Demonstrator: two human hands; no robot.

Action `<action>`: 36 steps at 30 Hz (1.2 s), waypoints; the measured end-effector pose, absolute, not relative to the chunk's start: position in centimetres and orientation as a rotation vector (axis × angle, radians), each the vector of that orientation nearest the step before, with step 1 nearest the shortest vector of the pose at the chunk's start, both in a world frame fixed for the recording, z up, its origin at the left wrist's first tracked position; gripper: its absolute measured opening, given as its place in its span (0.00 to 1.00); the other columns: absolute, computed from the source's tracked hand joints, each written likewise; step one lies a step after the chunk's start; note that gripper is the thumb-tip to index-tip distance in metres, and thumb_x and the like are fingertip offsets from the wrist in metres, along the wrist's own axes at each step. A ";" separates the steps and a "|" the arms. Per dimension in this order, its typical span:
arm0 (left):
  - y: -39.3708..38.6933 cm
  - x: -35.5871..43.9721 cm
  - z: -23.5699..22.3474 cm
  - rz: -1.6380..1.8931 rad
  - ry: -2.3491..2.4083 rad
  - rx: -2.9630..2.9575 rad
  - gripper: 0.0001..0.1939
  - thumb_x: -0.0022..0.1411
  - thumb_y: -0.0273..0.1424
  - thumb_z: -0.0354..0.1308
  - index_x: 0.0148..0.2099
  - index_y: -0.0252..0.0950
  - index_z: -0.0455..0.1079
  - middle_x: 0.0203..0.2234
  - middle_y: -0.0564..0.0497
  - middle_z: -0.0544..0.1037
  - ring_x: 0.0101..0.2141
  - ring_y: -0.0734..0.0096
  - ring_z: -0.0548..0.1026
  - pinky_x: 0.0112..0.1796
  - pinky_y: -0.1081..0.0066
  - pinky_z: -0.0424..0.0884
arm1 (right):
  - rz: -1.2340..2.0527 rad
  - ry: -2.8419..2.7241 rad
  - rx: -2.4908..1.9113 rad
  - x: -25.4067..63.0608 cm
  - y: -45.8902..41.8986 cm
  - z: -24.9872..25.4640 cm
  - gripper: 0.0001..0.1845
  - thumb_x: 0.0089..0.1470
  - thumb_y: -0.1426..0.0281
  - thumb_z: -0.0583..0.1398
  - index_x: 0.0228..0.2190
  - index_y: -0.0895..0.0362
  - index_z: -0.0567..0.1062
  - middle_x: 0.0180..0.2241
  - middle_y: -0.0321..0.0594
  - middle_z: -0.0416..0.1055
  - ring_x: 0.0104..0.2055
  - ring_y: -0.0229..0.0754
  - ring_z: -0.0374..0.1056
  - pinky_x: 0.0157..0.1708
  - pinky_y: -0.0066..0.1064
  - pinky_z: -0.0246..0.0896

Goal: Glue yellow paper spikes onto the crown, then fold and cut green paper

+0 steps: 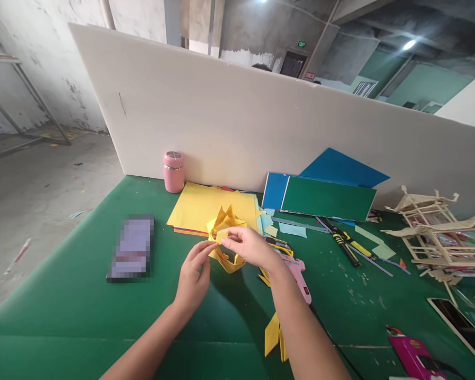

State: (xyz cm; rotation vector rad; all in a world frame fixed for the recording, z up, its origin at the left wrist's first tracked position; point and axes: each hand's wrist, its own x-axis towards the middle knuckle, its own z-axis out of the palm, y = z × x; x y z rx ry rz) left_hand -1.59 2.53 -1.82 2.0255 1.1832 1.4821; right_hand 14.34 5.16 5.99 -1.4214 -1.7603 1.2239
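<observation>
Between the fingertips of my right hand [251,245] is a small piece of folded yellow paper [221,237]. The fingers of my left hand [193,269] are pinched together at the lower left edge of the same piece. Just behind and below my hands is a ring of folded yellow paper [228,264] with pointed tips, partly hidden by my right hand. Whether the piece touches the ring, I cannot tell. A pink glue gun [300,274] lies beside my right wrist, partly covered by it. Loose folded yellow paper pieces [272,335] rest near my right forearm.
Yellow paper sheets [193,206] are stacked behind the ring, near a pink flask [174,173]. A blurred phone-like object [132,247] lies left. Pliers [344,245], paper scraps [293,230] and wooden stick models [439,237] lie right. A white board [221,116] stands behind.
</observation>
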 end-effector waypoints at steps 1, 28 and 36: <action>2.6 -1.6 -1.8 1.486 1.174 2.047 0.20 0.63 0.21 0.45 0.49 0.43 0.72 0.43 0.48 0.76 0.43 0.67 0.76 0.42 0.67 0.75 | 1.206 -1.781 -1.413 14.3 5.1 6.0 0.11 0.56 0.66 0.57 0.36 0.56 0.77 0.35 0.39 0.77 0.42 0.46 0.73 0.43 0.35 0.67; 2.4 -1.8 -2.0 1.424 1.205 2.168 0.20 0.62 0.20 0.43 0.49 0.40 0.71 0.44 0.47 0.76 0.44 0.66 0.76 0.44 0.67 0.75 | 0.952 -1.952 -1.699 12.8 5.1 8.0 0.12 0.56 0.69 0.55 0.34 0.54 0.80 0.26 0.37 0.75 0.29 0.41 0.71 0.29 0.29 0.60; 1.9 -1.3 -2.3 1.450 1.325 2.046 0.11 0.59 0.23 0.49 0.44 0.40 0.61 0.39 0.47 0.70 0.41 0.65 0.73 0.38 0.64 0.74 | 1.047 -1.863 -1.622 13.6 3.6 9.0 0.35 0.58 0.54 0.54 0.62 0.54 0.56 0.46 0.45 0.76 0.51 0.49 0.69 0.49 0.41 0.59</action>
